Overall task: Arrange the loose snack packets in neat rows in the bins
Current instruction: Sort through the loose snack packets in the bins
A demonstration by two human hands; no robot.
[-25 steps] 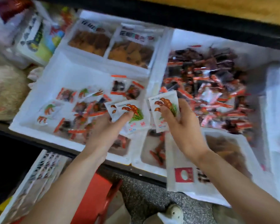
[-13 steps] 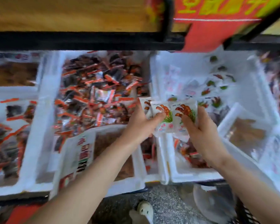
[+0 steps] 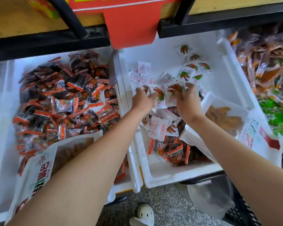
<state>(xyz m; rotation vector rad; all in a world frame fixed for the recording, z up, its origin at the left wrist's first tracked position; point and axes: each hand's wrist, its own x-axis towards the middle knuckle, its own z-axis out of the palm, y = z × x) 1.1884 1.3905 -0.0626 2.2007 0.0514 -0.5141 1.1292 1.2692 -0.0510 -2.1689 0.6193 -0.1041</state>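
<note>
Left hand (image 3: pixel 142 98) and right hand (image 3: pixel 187 101) are pinching white packets (image 3: pixel 171 93) at centre frame, over the white bin (image 3: pixel 162 175) | light, slippery film, probably best gripped by the edges

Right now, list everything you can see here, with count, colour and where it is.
left bin: one, white foam, left.
dark packets: many, black and orange, heaped in left bin; a few more at the front of the middle bin.
middle bin: one, white foam, centre.
white packets: many, white with orange and green print, loose in middle bin.
big bags: two, white with clear windows, one at the front of each bin.
right snacks: many, orange and green, far right.
red sign: one, hanging from the shelf above.
shoe: one, pale, on the floor.
left hand: holding white packets over middle bin.
right hand: holding white packets beside it.
</note>
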